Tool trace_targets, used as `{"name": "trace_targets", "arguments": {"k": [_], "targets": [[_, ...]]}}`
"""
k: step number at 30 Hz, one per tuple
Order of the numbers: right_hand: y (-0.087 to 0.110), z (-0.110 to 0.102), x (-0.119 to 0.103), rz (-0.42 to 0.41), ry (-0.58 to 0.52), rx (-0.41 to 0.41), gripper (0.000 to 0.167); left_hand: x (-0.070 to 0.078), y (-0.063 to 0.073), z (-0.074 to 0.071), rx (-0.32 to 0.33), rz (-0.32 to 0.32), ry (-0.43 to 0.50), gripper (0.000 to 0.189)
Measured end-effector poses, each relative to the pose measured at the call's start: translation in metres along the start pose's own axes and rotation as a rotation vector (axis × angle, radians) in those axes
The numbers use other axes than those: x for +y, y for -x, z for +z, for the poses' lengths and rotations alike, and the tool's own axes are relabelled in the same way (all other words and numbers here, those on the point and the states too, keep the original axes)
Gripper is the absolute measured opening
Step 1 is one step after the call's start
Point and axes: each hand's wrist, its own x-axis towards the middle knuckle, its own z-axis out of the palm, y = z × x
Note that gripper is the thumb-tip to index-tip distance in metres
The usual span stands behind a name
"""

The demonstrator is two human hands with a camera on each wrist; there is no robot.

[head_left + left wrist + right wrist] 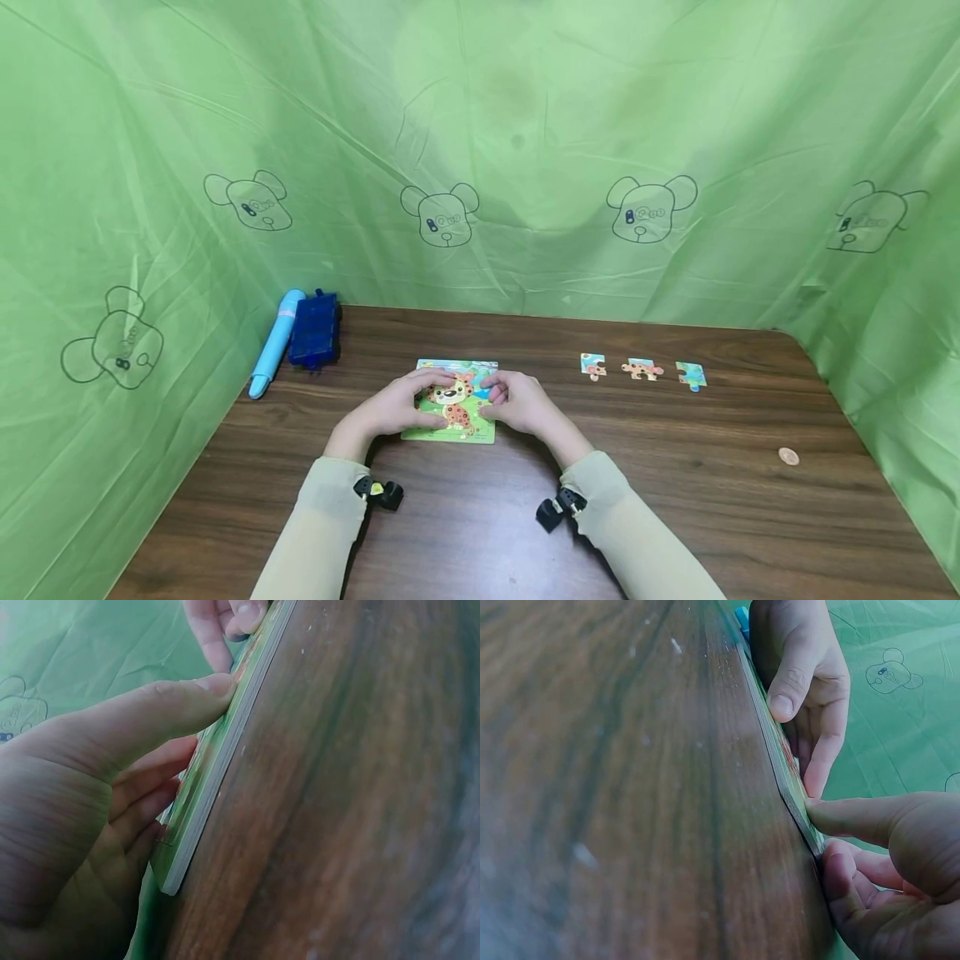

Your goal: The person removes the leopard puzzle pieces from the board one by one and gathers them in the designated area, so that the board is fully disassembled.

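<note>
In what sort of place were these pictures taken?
It is probably a small recording booth for tabletop work: green cloth hangs behind and on both sides of a wooden table, and the person wears black wrist cameras.

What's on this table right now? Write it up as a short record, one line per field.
Left hand: on the left part of the puzzle
Right hand: touching the puzzle's right edge
Picture: spotted cartoon animal
Loose pieces: three, in a row right of the puzzle
Round disc: near the table's right side
Far left corner: blue box beside a light blue tube
Backdrop: green cloth
</note>
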Motion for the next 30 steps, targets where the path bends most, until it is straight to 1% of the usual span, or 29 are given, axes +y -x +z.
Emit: {"name": "trace_targets", "arguments": {"k": [8, 17, 22, 30], "targets": [[0.0000, 0.0010, 0.0002, 0.004, -0.016, 0.005, 0.042, -0.0008, -0.0009, 0.0014, 0.003, -0.008, 0.016, 0.071], [0.0012, 0.0000, 0.0001, 0.005, 0.024, 0.026, 0.042, 0.0013, -0.0003, 0.0005, -0.008, -0.005, 0.015, 0.069], [0.0019, -0.0006, -0.0002, -0.005, 0.022, 0.032, 0.042, 0.0011, -0.0003, 0.0007, -0.010, -0.004, 0.010, 0.069], [-0.0008, -0.0014, 0.0029, -0.015, 0.005, 0.017, 0.043, 0.0029, 0.0001, 0.0000, -0.008, -0.005, 0.018, 0.069]]}}
